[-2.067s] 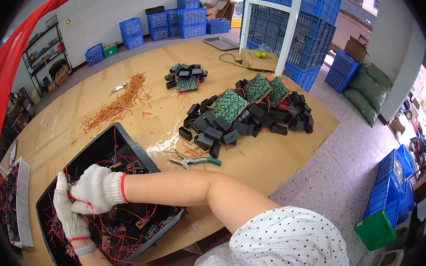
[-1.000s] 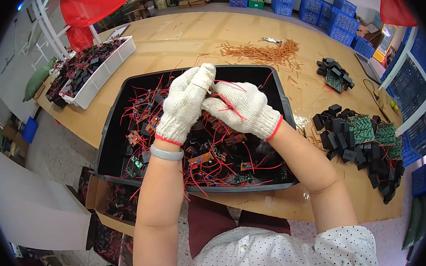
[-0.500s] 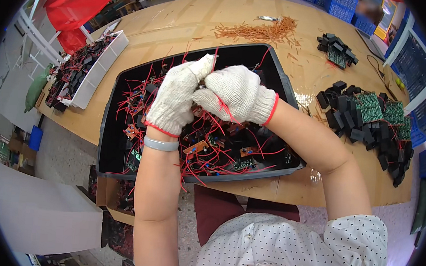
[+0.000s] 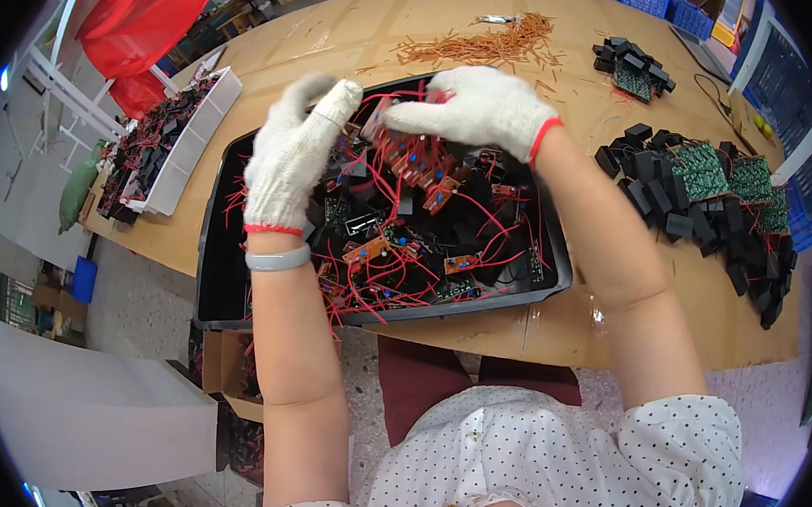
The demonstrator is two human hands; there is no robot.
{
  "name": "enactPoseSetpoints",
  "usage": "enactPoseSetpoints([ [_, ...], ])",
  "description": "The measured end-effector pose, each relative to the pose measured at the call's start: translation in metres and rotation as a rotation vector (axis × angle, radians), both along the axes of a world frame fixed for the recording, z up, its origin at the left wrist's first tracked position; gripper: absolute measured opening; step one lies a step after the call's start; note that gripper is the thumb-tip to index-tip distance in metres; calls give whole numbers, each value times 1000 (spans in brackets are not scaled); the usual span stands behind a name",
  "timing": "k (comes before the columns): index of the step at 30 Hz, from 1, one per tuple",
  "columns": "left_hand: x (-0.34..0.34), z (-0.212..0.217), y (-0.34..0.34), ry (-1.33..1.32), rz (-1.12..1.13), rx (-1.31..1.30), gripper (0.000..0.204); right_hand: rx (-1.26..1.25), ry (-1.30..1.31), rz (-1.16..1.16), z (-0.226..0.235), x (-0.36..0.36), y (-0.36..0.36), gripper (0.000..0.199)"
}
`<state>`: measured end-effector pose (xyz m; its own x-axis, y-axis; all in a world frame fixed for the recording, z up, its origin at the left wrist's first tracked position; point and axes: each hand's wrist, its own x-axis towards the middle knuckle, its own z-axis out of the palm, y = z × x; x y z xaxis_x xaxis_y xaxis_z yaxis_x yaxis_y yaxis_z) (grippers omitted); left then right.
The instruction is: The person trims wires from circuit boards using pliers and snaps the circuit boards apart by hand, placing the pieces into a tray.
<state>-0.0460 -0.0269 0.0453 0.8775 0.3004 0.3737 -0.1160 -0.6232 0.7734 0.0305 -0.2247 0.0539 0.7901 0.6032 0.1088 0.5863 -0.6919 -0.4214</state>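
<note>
Both my hands wear white knitted gloves with red cuffs. My left hand [image 4: 291, 151] is over the left part of a black plastic tray [image 4: 206, 287], its thumb and fingers apart and nothing visible in them. Over the tray's far side, my right hand [image 4: 477, 112] grips a cluster of small orange-brown circuit boards [image 4: 417, 165] with blue parts and red wires. The boards hang below its thumb; the fingertips are partly hidden. Beneath lie more orange-brown boards [image 4: 366, 251], green boards, black blocks and tangled red wires.
A white bin [image 4: 183, 148] full of wired parts stands at the left. Orange-brown strips [image 4: 496, 43] are heaped at the back. Black blocks with green boards [image 4: 699, 170] lie to the right, a smaller pile [image 4: 635, 76] behind them. An open cardboard box [image 4: 219, 363] sits below the table.
My hands were together over the tray and have separated, the left one opening. The orange-brown board cluster now shows in my right hand. The view has shifted slightly.
</note>
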Motion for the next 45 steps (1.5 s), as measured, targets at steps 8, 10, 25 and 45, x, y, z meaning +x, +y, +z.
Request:
enactPoseSetpoints([
  [8, -41, 24, -46, 205, -105, 545, 85, -28, -114, -106, 42, 29, -21, 61],
  [10, -44, -8, -63, 238, -163, 888, 87, 71, -242, -43, 43, 30, -25, 60],
  [25, 61, 49, -157, 245, -493, 882, 45, 556, -480, -506, 63, -49, -263, 31],
  [45, 88, -79, -451, -47, -498, 685, 59, 997, -790, -898, -161, -52, -344, 9],
])
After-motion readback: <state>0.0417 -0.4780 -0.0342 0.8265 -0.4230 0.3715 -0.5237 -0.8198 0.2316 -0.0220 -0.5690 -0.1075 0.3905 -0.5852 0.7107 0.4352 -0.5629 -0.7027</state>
